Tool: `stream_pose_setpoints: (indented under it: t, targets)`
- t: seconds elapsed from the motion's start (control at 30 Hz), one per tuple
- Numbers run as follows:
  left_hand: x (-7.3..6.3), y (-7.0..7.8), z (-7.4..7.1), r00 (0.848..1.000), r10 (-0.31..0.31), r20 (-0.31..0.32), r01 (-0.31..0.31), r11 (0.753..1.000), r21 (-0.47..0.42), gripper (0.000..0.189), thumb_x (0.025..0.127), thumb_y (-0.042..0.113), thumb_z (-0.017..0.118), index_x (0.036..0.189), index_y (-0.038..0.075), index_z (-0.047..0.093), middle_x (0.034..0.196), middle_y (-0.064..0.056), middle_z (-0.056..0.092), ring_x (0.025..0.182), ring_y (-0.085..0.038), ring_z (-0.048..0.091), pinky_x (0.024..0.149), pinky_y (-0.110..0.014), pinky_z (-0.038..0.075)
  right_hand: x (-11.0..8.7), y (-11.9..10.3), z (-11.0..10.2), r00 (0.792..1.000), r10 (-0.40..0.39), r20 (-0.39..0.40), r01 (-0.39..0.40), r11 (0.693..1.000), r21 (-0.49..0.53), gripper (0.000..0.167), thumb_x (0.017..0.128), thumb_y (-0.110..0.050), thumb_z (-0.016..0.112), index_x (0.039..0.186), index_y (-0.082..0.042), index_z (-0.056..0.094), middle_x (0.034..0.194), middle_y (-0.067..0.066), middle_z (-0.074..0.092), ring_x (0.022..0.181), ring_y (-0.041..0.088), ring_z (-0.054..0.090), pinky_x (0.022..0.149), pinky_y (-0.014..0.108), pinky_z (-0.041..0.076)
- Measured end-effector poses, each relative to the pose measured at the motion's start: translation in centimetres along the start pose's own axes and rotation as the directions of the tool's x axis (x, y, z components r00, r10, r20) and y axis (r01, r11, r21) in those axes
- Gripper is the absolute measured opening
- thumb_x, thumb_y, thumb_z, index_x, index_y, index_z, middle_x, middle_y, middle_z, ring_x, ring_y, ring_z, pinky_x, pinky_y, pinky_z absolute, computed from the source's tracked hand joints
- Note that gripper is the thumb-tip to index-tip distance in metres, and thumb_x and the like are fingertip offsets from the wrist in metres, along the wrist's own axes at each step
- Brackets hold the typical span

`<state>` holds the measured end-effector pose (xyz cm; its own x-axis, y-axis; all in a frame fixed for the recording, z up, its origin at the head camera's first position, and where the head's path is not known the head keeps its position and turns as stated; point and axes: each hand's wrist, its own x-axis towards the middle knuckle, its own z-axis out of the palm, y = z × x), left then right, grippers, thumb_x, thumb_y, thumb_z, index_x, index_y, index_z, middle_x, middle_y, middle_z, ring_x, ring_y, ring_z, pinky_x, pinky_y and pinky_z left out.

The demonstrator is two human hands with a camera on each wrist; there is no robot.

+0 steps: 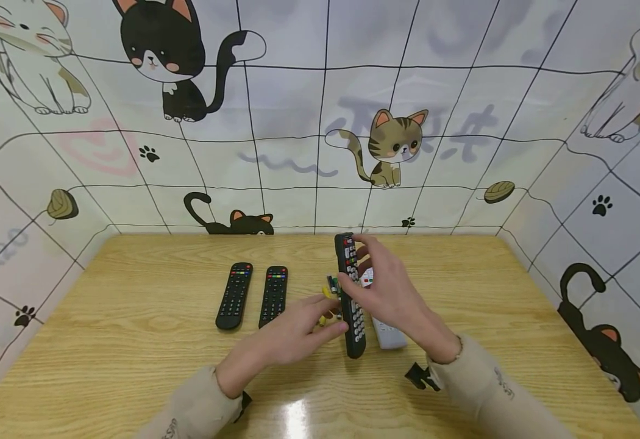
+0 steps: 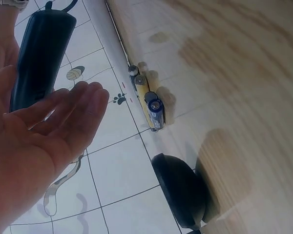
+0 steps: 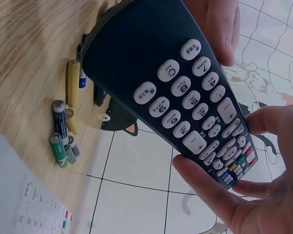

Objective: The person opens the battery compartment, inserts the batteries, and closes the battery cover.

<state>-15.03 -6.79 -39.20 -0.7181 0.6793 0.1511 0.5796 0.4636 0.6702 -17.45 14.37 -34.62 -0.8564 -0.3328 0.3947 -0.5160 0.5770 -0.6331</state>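
Note:
My right hand (image 1: 388, 286) grips a black remote control (image 1: 355, 317) by its sides, tilted up over the table. Its face of pale buttons (image 3: 180, 86), with several coloured ones, shows in the right wrist view. My left hand (image 1: 306, 332) is beside the remote's lower left edge, fingers loosely extended. In the left wrist view that hand (image 2: 39, 141) lies palm up below the remote's plain dark back (image 2: 44, 53). Several batteries (image 3: 59, 119), green, blue, yellow and grey, lie on the table behind the remote, partly hidden in the head view.
Two more black remotes (image 1: 234, 296) (image 1: 273, 292) lie side by side on the wooden table (image 1: 150, 329), left of my hands. A pale grey remote (image 1: 390, 336) lies under my right hand. Cat-patterned cloth walls (image 1: 292, 122) enclose the table's back and sides.

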Motion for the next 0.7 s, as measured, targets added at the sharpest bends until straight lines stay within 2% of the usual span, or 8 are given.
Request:
stream_pose_setpoints:
  t: [0.27, 0.53, 0.63, 0.7]
  targets:
    - [0.29, -0.24, 0.21, 1.0, -0.005, 0.005, 0.005, 0.999, -0.051, 0.033, 0.11, 0.041, 0.049, 0.127, 0.017, 0.064, 0.117, 0.003, 0.067, 0.105, -0.007, 0.062, 0.09, -0.033, 0.055, 0.05, -0.38, 0.02, 1.0, 0.016, -0.002, -0.016, 1.0, 0.024, 0.069, 0.093, -0.025, 0.076, 0.15, -0.007, 0.042, 0.111, 0.007, 0.062, 0.087, 0.016, 0.065, 0.06, 0.03, 0.057]
    - [0.53, -0.25, 0.25, 0.999, -0.026, 0.023, 0.029, 0.986, -0.161, 0.028, 0.109, 0.038, 0.052, 0.123, 0.017, 0.065, 0.108, 0.009, 0.068, 0.1, -0.006, 0.064, 0.084, -0.027, 0.054, 0.1, -0.1, 0.01, 0.999, 0.033, -0.007, -0.032, 0.994, 0.102, 0.065, 0.094, -0.021, 0.076, 0.148, -0.008, 0.043, 0.111, 0.007, 0.063, 0.089, 0.015, 0.066, 0.061, 0.033, 0.057]
    - [0.43, -0.23, 0.24, 0.998, -0.059, 0.035, 0.065, 0.974, -0.216, 0.031, 0.109, 0.039, 0.052, 0.127, 0.016, 0.063, 0.11, 0.007, 0.068, 0.102, -0.007, 0.064, 0.084, -0.027, 0.054, 0.1, 0.02, 0.04, 0.999, 0.045, -0.009, -0.043, 0.99, 0.132, 0.064, 0.095, -0.02, 0.075, 0.149, -0.01, 0.042, 0.114, 0.007, 0.063, 0.09, 0.015, 0.067, 0.063, 0.034, 0.057]
    - [0.35, -0.15, 0.21, 0.996, -0.085, 0.041, 0.092, 0.964, -0.251, 0.037, 0.108, 0.04, 0.053, 0.135, 0.014, 0.059, 0.114, 0.006, 0.068, 0.106, -0.008, 0.064, 0.086, -0.028, 0.054, 0.1, 0.12, 0.06, 0.999, 0.052, -0.009, -0.05, 0.986, 0.158, 0.064, 0.095, -0.02, 0.074, 0.15, -0.01, 0.041, 0.116, 0.008, 0.062, 0.091, 0.016, 0.067, 0.065, 0.035, 0.058]
